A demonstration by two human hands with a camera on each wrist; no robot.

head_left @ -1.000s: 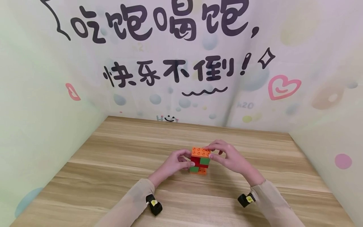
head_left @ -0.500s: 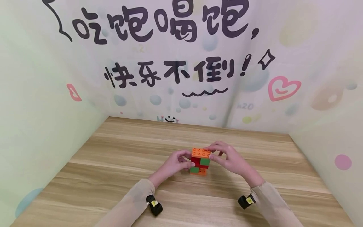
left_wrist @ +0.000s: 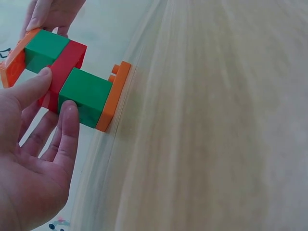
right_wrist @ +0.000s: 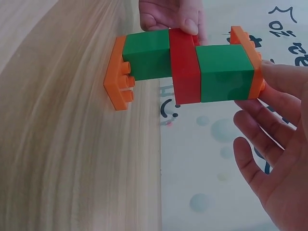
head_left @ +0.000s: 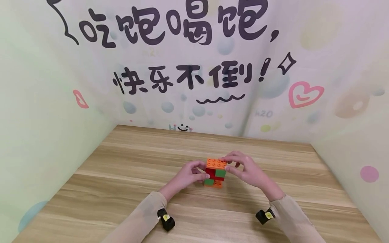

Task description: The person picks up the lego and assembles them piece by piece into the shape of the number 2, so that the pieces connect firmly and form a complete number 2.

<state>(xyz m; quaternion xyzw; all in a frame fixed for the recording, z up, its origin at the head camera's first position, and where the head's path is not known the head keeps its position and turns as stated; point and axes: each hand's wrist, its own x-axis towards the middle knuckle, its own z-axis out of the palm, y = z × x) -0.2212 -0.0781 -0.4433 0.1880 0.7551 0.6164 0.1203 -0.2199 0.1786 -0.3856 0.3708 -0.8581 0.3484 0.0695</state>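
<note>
A small stack of toy building bricks stands upright on the table. At its base lies an orange plate [head_left: 218, 184] with studs showing, and a green brick [left_wrist: 86, 94] sits on its left part. Above comes a red brick [right_wrist: 185, 67], then a second green brick [right_wrist: 225, 72] to the right, capped by another orange plate [head_left: 215, 163]. My left hand [head_left: 186, 174] holds the stack at the red brick, thumb in front, a fingertip touching the lower green brick. With thumb and fingers, my right hand [head_left: 247, 170] pinches the right end of the top orange plate.
The wood-grain table [head_left: 136, 158] extends around the stack. A printed cloth wall [head_left: 182, 111] with black lettering rises behind it, with pale walls at left and right. Black wrist cameras [head_left: 166, 220] hang on both sleeves.
The hands and the brick stack keep the same positions and holds. Only the head view shifts very slightly.
</note>
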